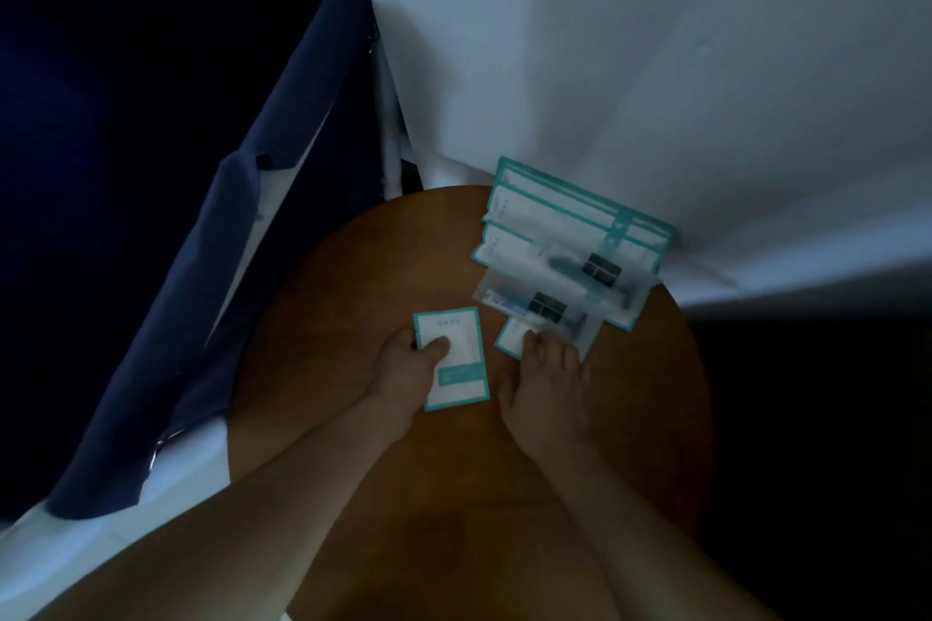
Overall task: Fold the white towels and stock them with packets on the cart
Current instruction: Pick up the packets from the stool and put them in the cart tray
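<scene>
A small white packet with a teal border is pinched at its left edge by my left hand, thumb on top, just above the round brown table. My right hand reaches to a second small teal-edged packet, its fingertips on the packet's near edge under a clear sachet. Behind them lies a fanned pile of long teal-bordered packets, some showing dark items inside. No white towel is clearly in view.
A white wall or sheet rises behind the table. A dark blue cloth hangs at the left over white fabric. The floor at the right is dark.
</scene>
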Demonstrator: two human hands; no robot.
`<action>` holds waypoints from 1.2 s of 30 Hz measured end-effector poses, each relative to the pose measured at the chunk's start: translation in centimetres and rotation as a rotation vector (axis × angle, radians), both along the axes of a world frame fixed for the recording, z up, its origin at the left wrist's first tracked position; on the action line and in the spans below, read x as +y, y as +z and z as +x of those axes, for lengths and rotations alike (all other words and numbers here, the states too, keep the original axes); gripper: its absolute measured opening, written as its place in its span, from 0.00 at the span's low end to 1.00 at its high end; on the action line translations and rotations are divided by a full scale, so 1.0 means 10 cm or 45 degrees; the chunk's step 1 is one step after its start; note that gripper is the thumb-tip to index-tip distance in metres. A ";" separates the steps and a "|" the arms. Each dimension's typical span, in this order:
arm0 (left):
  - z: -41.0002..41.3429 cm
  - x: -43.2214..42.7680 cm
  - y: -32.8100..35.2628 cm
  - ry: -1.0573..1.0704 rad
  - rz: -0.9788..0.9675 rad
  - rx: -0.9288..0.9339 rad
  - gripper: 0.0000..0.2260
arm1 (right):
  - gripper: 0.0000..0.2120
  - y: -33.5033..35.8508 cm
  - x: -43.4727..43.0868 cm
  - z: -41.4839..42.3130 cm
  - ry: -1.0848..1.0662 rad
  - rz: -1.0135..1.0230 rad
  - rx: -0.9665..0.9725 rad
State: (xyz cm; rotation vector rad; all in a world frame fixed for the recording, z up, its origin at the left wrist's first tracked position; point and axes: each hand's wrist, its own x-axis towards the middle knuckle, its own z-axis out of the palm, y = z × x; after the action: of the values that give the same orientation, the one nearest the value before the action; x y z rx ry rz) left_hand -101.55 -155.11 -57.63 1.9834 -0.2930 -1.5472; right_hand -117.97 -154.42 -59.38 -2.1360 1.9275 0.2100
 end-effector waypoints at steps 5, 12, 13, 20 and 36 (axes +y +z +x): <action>0.06 0.04 0.04 0.023 -0.002 -0.018 0.02 | 0.20 0.05 -0.04 -0.01 -0.033 0.091 -0.165; 0.12 0.23 0.09 0.017 0.004 -0.012 0.04 | 0.25 -0.02 -0.13 -0.07 -0.056 0.088 -0.174; 0.12 0.26 0.10 0.010 0.006 -0.012 0.04 | 0.26 -0.01 -0.13 -0.06 -0.057 0.101 -0.169; 0.11 0.35 0.27 0.008 -0.001 -0.031 0.04 | 0.38 0.07 -0.12 -0.04 -0.318 0.259 -0.306; 0.40 0.58 1.38 -0.203 -0.321 -0.190 0.04 | 0.07 1.40 0.32 0.09 -0.715 0.146 -1.093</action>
State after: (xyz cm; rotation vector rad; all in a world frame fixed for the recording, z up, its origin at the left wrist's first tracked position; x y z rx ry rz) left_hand -97.52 -149.34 -43.85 1.9148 -0.6871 -1.3805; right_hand -117.08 -151.19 -45.40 -1.1991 1.7786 -0.5865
